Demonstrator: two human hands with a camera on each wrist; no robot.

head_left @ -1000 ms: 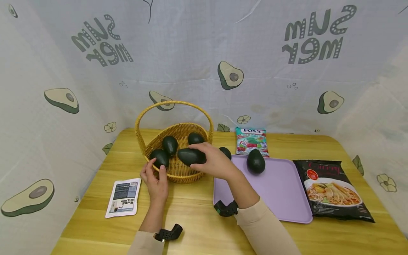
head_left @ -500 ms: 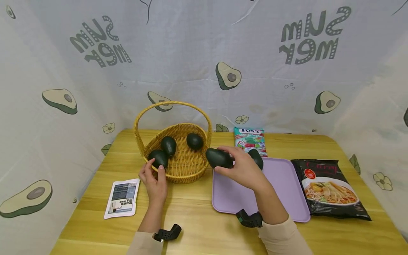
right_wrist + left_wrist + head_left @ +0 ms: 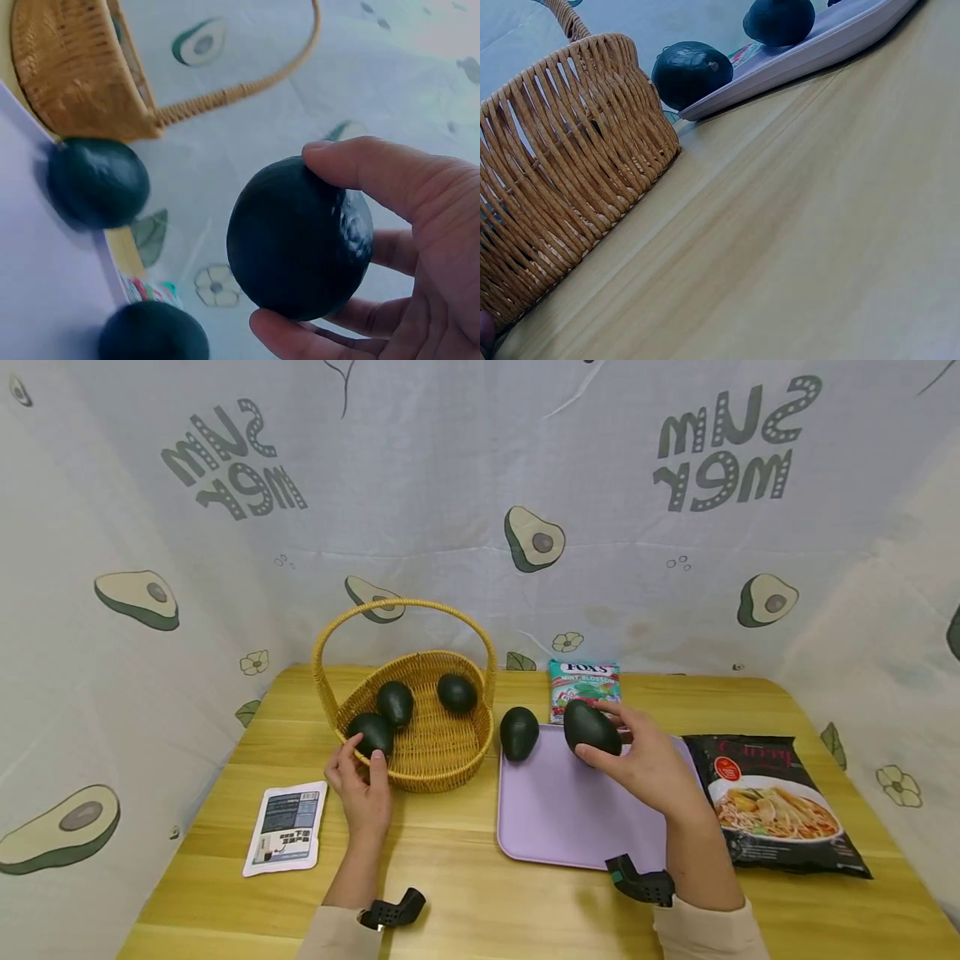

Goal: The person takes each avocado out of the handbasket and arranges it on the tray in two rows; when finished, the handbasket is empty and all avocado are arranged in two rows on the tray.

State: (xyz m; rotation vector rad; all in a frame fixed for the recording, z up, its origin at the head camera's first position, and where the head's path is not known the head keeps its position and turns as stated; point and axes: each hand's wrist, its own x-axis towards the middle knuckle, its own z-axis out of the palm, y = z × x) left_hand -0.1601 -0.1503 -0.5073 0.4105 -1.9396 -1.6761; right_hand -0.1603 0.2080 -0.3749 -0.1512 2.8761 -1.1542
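My right hand (image 3: 651,763) holds a dark green avocado (image 3: 591,727) over the back of the lilac tray (image 3: 555,835), thumb on one side and fingers on the other in the right wrist view. At the tray's back left corner lies a second avocado (image 3: 519,733). Another avocado (image 3: 154,334) shows low in the right wrist view; from the head it is hidden behind the held one. My left hand (image 3: 364,797) grips the front left rim of the yellow wicker basket (image 3: 435,781). Inside are three avocados, including one (image 3: 371,734) right by my left fingertips.
Behind the tray lies a teal candy bag (image 3: 583,681). A black noodle packet (image 3: 776,810) sits against the tray's right side. To the left of my left arm is a white pouch (image 3: 285,828). The basket's tall handle (image 3: 408,603) arches above it.
My right hand has carried the avocado from inside the basket rightward to above the tray. My left hand has stayed at the basket's rim.
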